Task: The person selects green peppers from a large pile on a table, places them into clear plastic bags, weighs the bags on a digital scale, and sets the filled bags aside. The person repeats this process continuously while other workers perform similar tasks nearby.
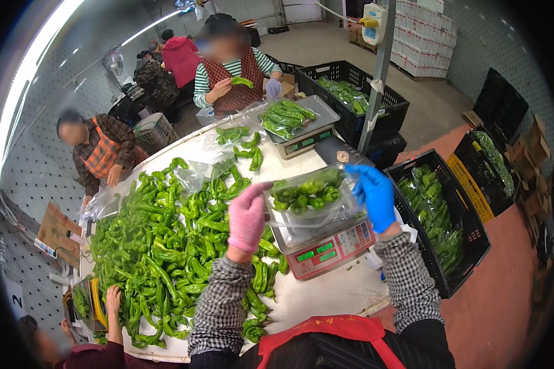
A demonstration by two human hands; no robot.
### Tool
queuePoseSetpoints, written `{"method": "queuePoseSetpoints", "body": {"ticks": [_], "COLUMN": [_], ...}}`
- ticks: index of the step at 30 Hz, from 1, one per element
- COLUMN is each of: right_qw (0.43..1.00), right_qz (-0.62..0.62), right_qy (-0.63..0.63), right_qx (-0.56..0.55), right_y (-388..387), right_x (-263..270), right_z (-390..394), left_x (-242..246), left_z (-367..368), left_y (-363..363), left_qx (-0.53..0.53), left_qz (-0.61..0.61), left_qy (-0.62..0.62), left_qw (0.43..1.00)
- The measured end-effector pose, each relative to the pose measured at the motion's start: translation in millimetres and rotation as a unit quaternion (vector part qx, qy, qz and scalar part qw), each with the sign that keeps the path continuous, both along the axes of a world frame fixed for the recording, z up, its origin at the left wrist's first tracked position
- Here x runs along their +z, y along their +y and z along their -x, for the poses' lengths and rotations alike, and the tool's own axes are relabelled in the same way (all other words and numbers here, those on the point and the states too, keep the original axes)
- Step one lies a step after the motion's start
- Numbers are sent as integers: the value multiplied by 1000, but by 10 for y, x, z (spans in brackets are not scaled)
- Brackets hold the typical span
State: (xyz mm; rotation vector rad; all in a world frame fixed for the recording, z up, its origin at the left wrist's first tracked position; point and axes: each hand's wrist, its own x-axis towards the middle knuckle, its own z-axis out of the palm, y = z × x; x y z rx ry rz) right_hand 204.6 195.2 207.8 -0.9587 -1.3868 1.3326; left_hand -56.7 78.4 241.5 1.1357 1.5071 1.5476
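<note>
A clear plastic bag of green peppers (pixel 307 196) is held over the metal pan of a red digital scale (pixel 330 249). My left hand (pixel 248 217), in a pink knit glove, grips the bag's left edge. At the bag's right upper corner is my right hand (pixel 374 193), in a blue glove, with its fingers closed on the plastic. A large pile of loose green peppers (pixel 180 244) covers the white table (pixel 323 295) to the left of the scale.
A black crate (pixel 480 249) with bagged peppers stands to the right. Beyond the dark case (pixel 339 150) rises a metal post (pixel 381 78). Across the table a co-worker holds a pepper near a second scale (pixel 300 143). Other people work at the left.
</note>
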Motion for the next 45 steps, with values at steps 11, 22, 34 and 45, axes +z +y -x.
{"method": "queuePoseSetpoints", "body": {"ticks": [11, 22, 34, 45], "right_qw": [991, 995, 983, 990], "right_qz": [37, 1, 126, 2], "right_qy": [-37, 88, -128, -137], "right_qx": [122, -41, -38, -25], "right_y": [6, -24, -1020, -1300], "right_x": [490, -386, -1778, -1042], "right_z": [-250, -40, -777, -490], "left_x": [383, -508, -2026, -1569], "left_z": [215, -25, -159, -200], "left_y": [-106, -59, -797, -941], "left_qx": [-89, 80, 72, -35], "left_qz": [106, -107, 157, 258], "left_qy": [-40, 195, 47, -137], "left_qw": [990, 972, 984, 956]}}
